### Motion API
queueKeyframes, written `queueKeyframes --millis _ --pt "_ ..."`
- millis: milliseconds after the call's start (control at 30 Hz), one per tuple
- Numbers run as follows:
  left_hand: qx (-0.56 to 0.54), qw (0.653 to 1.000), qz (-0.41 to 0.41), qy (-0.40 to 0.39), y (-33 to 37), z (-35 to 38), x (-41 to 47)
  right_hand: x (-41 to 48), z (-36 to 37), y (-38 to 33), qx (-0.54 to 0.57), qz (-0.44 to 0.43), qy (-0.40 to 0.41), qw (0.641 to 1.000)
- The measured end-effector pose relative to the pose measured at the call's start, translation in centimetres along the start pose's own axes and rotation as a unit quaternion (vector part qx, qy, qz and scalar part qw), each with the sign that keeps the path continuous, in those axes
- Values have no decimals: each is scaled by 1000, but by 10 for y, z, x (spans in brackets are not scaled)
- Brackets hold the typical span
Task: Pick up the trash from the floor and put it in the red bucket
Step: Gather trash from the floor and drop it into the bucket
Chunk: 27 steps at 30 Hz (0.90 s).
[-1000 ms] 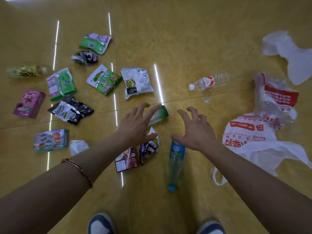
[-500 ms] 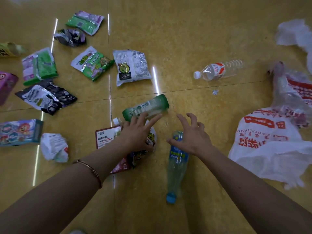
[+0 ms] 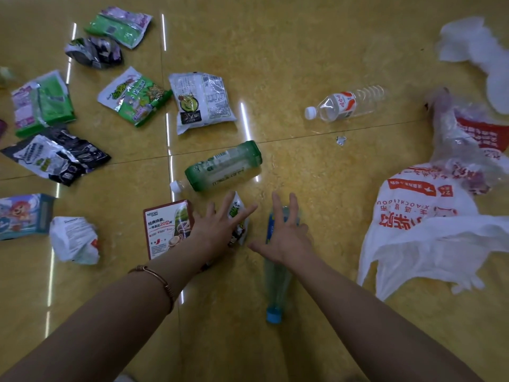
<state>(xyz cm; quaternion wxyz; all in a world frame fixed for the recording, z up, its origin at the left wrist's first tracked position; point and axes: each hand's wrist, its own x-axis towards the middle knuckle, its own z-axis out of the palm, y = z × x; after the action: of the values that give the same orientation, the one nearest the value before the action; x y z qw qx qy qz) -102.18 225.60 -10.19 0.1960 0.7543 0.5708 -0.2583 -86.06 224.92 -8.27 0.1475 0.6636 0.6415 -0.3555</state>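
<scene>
Since half a second ago the left hand (image 3: 217, 230) has drawn back from the green bottle (image 3: 223, 166) and now hangs over a small glossy snack packet (image 3: 237, 213). The right hand (image 3: 286, 235) has come lower over the blue-capped bottle (image 3: 276, 282).

All the trash lies on the shiny yellow tiled floor (image 3: 316, 51). At far left is a flat blue cardboard box (image 3: 23, 216), with a crumpled white paper wad (image 3: 74, 239) just beside it and a creased black-and-silver foil wrapper (image 3: 55, 155) farther off. A red rectangular carton (image 3: 168, 227) lies partly under the left wrist. The left fingers (image 3: 228, 201) are straight and spread apart; whether they touch the packet cannot be told.

The green bottle, of smooth plastic, lies on its side aslant, white cap to the near left and base to the far right.

The right fingers (image 3: 276, 204) are apart and slightly bent above the blue-capped bottle, gripping nothing. This bottle is of clear bluish plastic. Its long axis runs near to far, with the cap toward the person.

A ribbed clear bottle (image 3: 344, 103) points its white cap leftward. At right lies a rumpled white plastic bag (image 3: 421, 232) with red print.
</scene>
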Motion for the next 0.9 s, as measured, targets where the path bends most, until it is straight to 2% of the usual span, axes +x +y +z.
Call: queueKeyframes --millis 167,467,633,900 --pt "-26 1000 13 12 1 6 -3 1 7 5 -39 -6 15 999" --pt "-49 998 11 31 6 7 -3 14 7 13 82 49 36 995" --pt "-60 998 3 3 4 4 -1 14 8 12 33 34 1 999" --pt "-101 994 2 43 -1 -16 3 14 -10 11 -1 6 53 999"
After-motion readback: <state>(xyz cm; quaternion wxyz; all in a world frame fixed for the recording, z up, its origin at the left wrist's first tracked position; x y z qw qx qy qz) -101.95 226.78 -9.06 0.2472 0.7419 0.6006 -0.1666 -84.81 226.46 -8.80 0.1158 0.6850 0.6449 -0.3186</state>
